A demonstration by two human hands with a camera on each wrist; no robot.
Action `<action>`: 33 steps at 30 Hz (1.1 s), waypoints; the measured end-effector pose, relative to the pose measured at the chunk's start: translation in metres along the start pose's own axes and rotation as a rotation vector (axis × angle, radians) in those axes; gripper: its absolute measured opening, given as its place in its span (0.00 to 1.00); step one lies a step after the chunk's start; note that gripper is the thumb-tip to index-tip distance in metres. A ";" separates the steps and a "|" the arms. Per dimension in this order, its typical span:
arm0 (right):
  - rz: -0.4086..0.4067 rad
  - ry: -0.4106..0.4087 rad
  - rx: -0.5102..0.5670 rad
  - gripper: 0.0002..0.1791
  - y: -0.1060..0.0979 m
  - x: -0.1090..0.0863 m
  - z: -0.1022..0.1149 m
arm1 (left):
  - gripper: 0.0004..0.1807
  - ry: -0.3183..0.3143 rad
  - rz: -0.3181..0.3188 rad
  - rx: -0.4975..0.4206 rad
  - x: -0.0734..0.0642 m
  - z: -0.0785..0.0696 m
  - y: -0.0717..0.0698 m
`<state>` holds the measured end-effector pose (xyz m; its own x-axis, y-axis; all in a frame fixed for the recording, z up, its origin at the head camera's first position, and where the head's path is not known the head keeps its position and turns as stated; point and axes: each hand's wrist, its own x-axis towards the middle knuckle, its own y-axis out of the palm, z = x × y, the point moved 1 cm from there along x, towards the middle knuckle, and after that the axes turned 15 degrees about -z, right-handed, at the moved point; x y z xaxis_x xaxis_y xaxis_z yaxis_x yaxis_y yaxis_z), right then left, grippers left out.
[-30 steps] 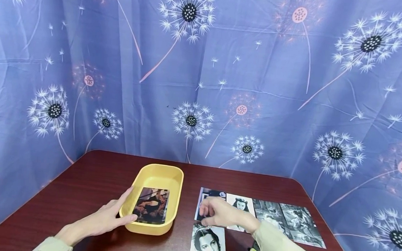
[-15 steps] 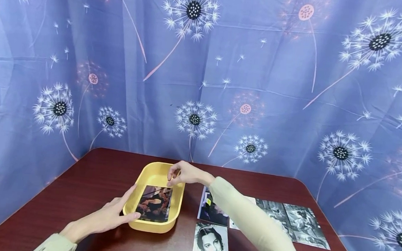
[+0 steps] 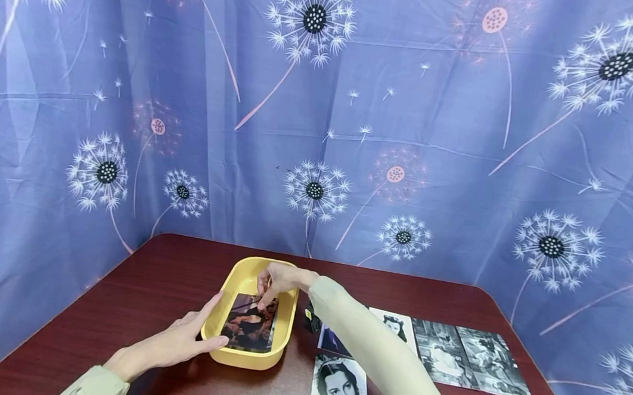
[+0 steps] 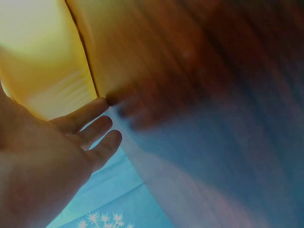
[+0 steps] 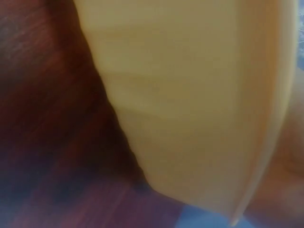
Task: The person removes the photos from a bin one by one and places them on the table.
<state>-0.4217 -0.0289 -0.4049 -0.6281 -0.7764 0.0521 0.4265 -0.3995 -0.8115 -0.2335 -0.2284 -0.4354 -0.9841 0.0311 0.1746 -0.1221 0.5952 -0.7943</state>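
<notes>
A yellow plastic tray (image 3: 288,324) stands on the table, with a dark colour photo (image 3: 247,331) lying in its near half. My left hand (image 3: 180,339) rests against the tray's left side, its fingers straight along the wall and its thumb at the near rim. The left wrist view shows the left fingers (image 4: 97,130) extended beside the tray. My right hand (image 3: 280,282) reaches over the right rim with bent fingers, its thumb tip at the photo's far edge. Whether it pinches the photo cannot be told. The right wrist view shows mostly the tray's outer wall (image 5: 180,104).
Right of the tray lies a row of photos: one mostly hidden under the right sleeve, a portrait (image 3: 395,327) and black-and-white scenes (image 3: 471,358). A woman's portrait photo (image 3: 340,389) lies nearer. A dandelion-print curtain (image 3: 352,134) hangs behind the reddish-brown table (image 3: 156,278).
My right hand has moved left from the photo row into the tray, then down to the dark photo's far edge. My left hand has stayed at the tray's side.
</notes>
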 end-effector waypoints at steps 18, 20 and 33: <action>0.000 0.072 -0.288 0.22 0.016 0.009 0.002 | 0.52 0.000 -0.003 -0.015 0.000 -0.003 -0.002; 0.001 0.067 -0.310 0.21 0.016 0.010 0.003 | 0.51 0.000 -0.003 -0.007 0.000 -0.003 -0.002; -0.012 0.132 -0.238 0.23 0.016 0.006 0.003 | 0.52 0.001 0.003 -0.023 0.000 -0.003 -0.002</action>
<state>-0.4169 -0.0409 -0.4157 -0.7184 -0.6956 -0.0017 0.2634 -0.2697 -0.9262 -0.2328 -0.2269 -0.4323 -0.9844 0.0333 0.1727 -0.1163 0.6137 -0.7809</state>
